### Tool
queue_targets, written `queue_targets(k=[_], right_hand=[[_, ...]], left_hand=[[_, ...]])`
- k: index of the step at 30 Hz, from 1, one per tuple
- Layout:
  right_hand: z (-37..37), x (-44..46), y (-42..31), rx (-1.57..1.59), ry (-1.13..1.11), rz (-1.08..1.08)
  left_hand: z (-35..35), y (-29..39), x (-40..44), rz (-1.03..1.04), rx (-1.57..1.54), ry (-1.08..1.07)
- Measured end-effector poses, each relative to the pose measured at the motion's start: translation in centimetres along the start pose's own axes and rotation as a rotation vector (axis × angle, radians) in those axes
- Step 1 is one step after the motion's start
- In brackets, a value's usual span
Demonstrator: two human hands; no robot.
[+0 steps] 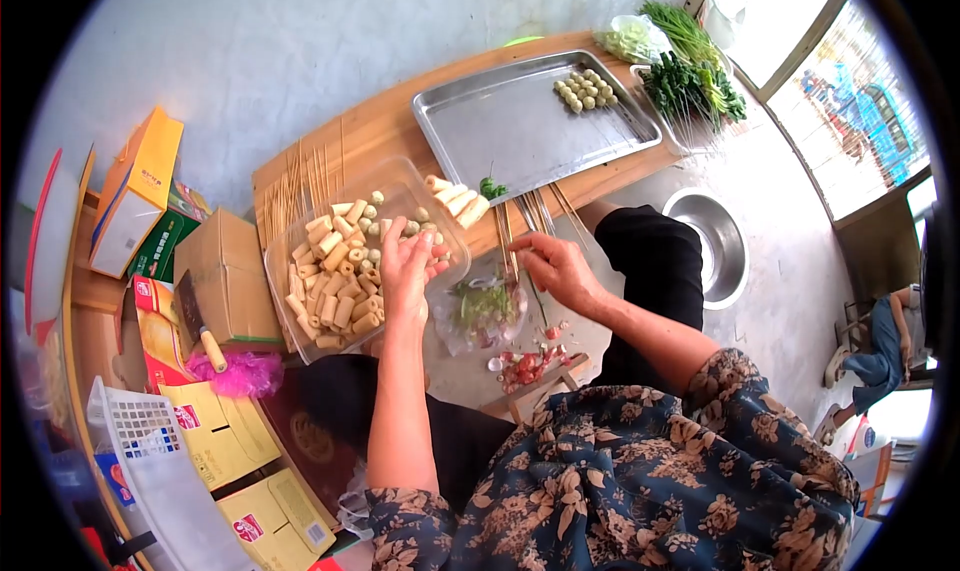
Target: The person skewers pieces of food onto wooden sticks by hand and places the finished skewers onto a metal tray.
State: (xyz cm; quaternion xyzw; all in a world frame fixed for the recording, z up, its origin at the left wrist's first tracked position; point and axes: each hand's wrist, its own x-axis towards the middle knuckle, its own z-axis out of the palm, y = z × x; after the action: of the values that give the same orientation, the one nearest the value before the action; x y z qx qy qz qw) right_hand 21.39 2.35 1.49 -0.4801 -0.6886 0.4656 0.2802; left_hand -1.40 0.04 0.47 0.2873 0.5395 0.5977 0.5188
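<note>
Skewers [504, 239] overhang the table's [385, 121] near edge beside your right hand [560, 269]. Whether it or your left hand [404, 269] grips anything, I cannot tell; aim tips away from both

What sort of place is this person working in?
Probably a small food-preparation room, perhaps for a snack shop, though I can't be certain. A clear tub full of short tan food pieces, many thin sticks like skewers, and a big metal tray suggest it.
</note>
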Motion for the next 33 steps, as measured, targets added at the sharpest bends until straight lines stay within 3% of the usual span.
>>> queue_targets(k=[6, 16, 18, 28, 31, 33], right_hand=[[-0.9, 8.2, 3.0, -0.085, 0.141, -0.055], [1.3, 19.7, 4.9, -0.188, 0.233, 0.035], [2.1, 20.9, 4.8, -0.387, 0.341, -0.072], [3.4, 22.4, 5.8, -0.645, 0.111, 0.063], [3.1, 21.6, 5.6, -0.635, 0.114, 0.039], [2.8, 20.8, 5.0, -0.647, 0.175, -0.086]], left_hand=[[-0.1, 0.3, -0.1, 0.042, 0.053, -0.053], [0.2, 1.2, -0.1, 0.074, 0.106, -0.086], [0.4, 1.3, 0.0, 0.076, 0.121, -0.105], [0.5, 1.2, 0.1, 0.126, 0.192, -0.164], [0.5, 1.0, 0.2, 0.151, 0.218, -0.176], [0.3, 0.8, 0.3, 0.148, 0.218, -0.172]])
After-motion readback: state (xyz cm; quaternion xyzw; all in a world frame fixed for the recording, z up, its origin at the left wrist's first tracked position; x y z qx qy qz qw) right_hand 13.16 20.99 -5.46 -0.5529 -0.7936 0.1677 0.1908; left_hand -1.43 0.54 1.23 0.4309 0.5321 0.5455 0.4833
